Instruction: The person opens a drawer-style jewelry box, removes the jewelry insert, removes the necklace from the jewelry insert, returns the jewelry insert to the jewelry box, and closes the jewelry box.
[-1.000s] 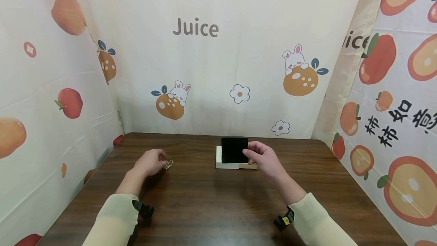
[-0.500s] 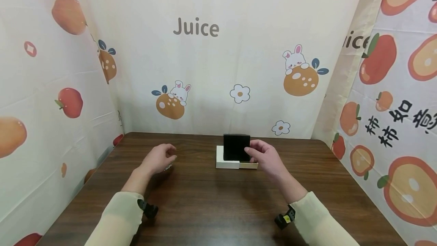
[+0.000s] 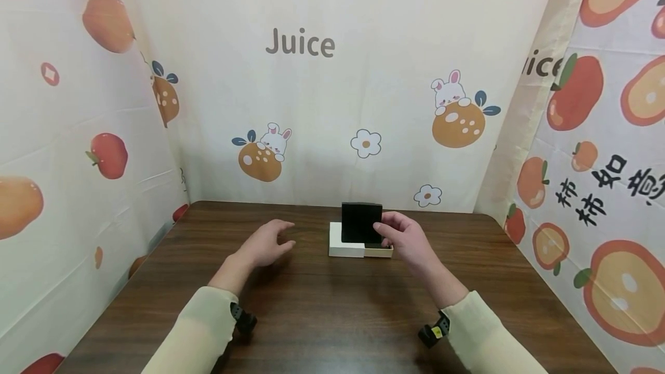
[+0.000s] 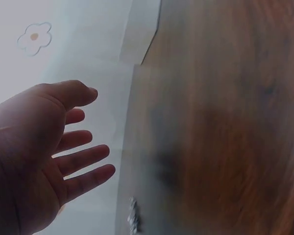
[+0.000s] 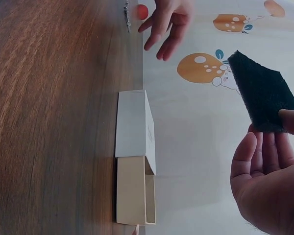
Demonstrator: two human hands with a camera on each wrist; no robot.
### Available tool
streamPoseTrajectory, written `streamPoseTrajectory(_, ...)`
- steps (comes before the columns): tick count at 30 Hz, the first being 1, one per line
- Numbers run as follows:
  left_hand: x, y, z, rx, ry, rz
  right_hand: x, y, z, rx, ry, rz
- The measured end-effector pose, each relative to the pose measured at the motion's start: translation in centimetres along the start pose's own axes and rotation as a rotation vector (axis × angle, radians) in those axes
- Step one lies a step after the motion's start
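My left grip (image 3: pixel 266 243), spread and seemingly free, has moved from the chain (image 4: pixel 133 216) toward three o'clock; my right grip (image 3: pixel 407 240) pinches a black pad (image 3: pixel 360 223).

L forearm (image 3: pixel 230 276) slants fwd & inward from lower L of head view; R forearm (image 3: pixel 445 288) mirrors it from lower R. Hands well apart, approx. level w/ each other. L hand (image 3: pixel 267 244) is extended, L fingers (image 4: pixel 85 160) fanned & only slightly bent, L thumb (image 4: pixel 74 93) held apart from them in head view. Palm side shows in L wrist view, fingertips sep. R hand (image 3: pixel 408 242) is in a pinch grip: R thumb (image 5: pixel 292 121) pressing on one side, R fingers (image 5: pixel 243 154) curled opp., tips close tog.
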State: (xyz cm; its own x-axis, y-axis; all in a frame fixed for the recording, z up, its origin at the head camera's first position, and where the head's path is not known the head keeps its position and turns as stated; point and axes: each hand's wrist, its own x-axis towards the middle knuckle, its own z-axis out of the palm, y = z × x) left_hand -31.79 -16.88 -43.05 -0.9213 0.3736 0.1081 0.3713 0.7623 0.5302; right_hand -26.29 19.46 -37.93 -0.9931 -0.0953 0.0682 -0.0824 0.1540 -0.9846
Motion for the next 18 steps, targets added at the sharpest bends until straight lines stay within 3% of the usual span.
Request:
streamPoseTrajectory(9,1.0,2.4,2.9,0.019,-0.043,0.061,0.1,0.1,0.0,-0.007,0.014,0.013)
streamPoseTrajectory(18,2.4,3.9,5.9,0.004,-0.065,0.092,0.1,0.3,0.1,-0.016,0.011,-0.003)
